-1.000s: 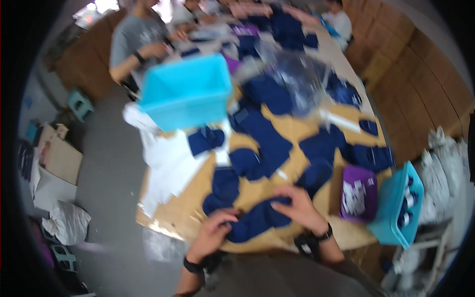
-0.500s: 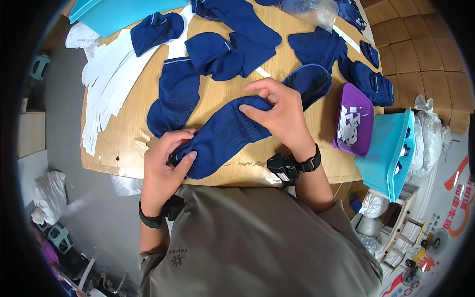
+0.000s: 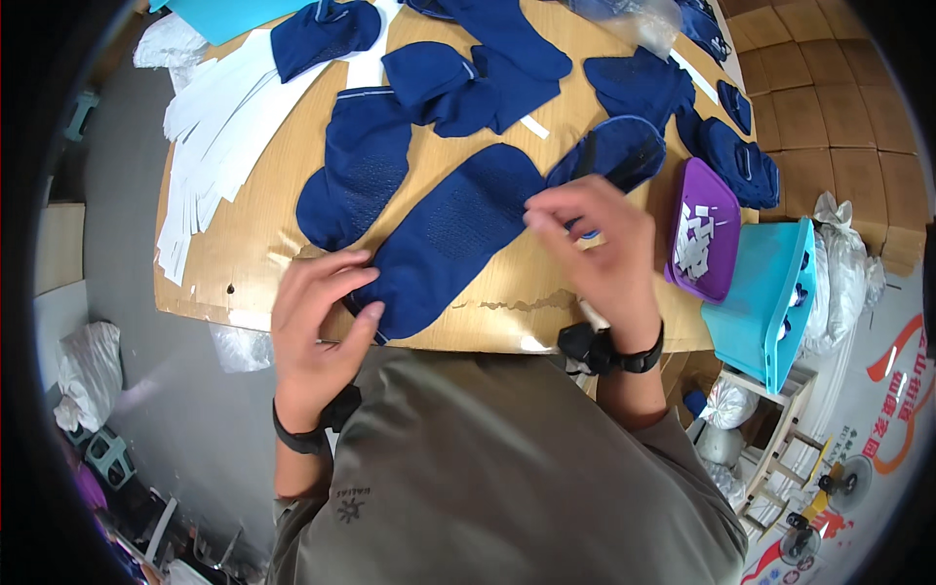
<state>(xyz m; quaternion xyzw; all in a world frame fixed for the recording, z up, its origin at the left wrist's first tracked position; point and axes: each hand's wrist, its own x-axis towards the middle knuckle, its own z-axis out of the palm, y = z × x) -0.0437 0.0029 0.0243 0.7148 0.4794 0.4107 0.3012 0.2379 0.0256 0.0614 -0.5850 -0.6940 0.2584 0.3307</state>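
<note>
In the head view, saw the blue sleeve (image 3: pixel 458 229) lying aslant at the near edge of the desk (image 3: pixel 229 273). Kept the left hand (image 3: pixel 322 317) at its near end, thumb and fingers apart around the edge. Just took the right hand (image 3: pixel 600 244) off the top of the far end and brought it to the right side, tips close together; could not tell about any grip on cloth. So left the far end bare and flat, seemingly well spread. Past the right hand, saw an open sleeve (image 3: pixel 643 161) and a purple bin (image 3: pixel 720 210) with white tags (image 3: pixel 694 253).
</note>
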